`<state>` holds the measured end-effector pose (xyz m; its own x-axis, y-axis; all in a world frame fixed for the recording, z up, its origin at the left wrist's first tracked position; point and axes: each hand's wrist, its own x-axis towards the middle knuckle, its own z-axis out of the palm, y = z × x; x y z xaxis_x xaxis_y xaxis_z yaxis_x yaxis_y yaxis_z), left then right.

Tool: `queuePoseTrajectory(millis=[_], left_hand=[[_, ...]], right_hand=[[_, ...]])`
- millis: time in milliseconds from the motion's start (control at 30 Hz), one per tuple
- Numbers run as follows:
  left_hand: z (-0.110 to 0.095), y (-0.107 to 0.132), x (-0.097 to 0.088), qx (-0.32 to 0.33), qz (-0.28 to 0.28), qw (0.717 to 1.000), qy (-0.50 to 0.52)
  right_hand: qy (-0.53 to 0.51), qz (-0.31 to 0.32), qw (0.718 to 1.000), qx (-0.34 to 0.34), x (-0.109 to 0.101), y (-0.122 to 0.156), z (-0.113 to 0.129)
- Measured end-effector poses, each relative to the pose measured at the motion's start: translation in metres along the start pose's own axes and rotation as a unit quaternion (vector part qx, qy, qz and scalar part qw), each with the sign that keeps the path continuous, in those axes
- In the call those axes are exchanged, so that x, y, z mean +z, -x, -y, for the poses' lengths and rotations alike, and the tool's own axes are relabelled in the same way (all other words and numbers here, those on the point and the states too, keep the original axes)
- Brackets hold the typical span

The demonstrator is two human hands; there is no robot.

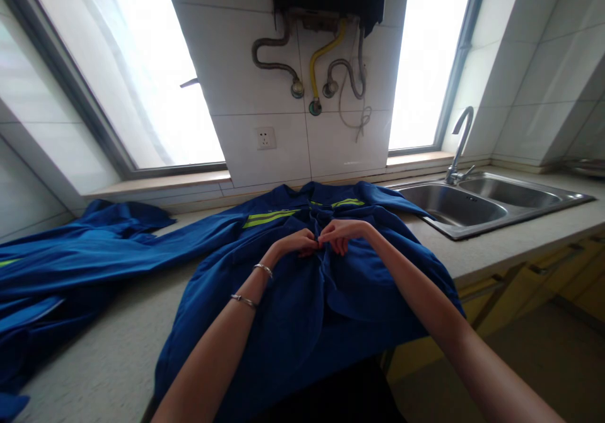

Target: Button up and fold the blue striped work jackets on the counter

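Note:
A blue work jacket [302,303] with yellow-green reflective stripes lies spread on the speckled countertop [108,353], its hem hanging over the front edge. My left hand [295,243] and my right hand [343,231] meet at the middle of the jacket's front, near the chest. Both hands have their fingers pinched on the fabric at the front opening, fingertips nearly touching each other. Two thin bracelets sit on my left wrist.
Another blue garment [57,265] lies bunched at the left of the counter. A steel double sink [486,202] with a tap [460,142] sits at the right. A wall socket [266,138], pipes and a water heater hang on the tiled wall between two windows.

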<state>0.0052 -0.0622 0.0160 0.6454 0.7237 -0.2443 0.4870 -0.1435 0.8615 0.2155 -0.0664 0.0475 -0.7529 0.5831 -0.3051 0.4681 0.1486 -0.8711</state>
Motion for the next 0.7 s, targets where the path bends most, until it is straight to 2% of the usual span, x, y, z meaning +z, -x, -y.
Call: queuePoseTrajectory(millis=[67,133,333,467,567,700], left_hand=[[0.001,0.001,0.001,-0.009,-0.021,0.998,0.052],[0.002,0.002,0.001,-0.010,-0.039,0.995,0.096],[0.001,0.005,-0.003,0.038,-0.056,0.989,0.132],[0.001,0.007,-0.005,0.038,-0.057,0.987,0.149],[0.000,0.011,-0.004,0.002,-0.040,0.986,0.162],[-0.003,0.016,-0.002,-0.064,0.014,0.987,0.145]], right_hand=[[-0.008,0.111,0.993,0.030,0.000,0.011,0.005],[-0.017,0.144,0.989,0.040,-0.002,0.017,0.008],[-0.028,0.080,0.995,0.061,-0.008,0.021,0.005],[-0.017,0.037,0.998,0.056,-0.005,0.016,0.003],[-0.019,-0.006,1.000,0.019,-0.001,0.010,0.001],[-0.021,-0.035,0.999,-0.006,0.001,0.004,-0.002]])
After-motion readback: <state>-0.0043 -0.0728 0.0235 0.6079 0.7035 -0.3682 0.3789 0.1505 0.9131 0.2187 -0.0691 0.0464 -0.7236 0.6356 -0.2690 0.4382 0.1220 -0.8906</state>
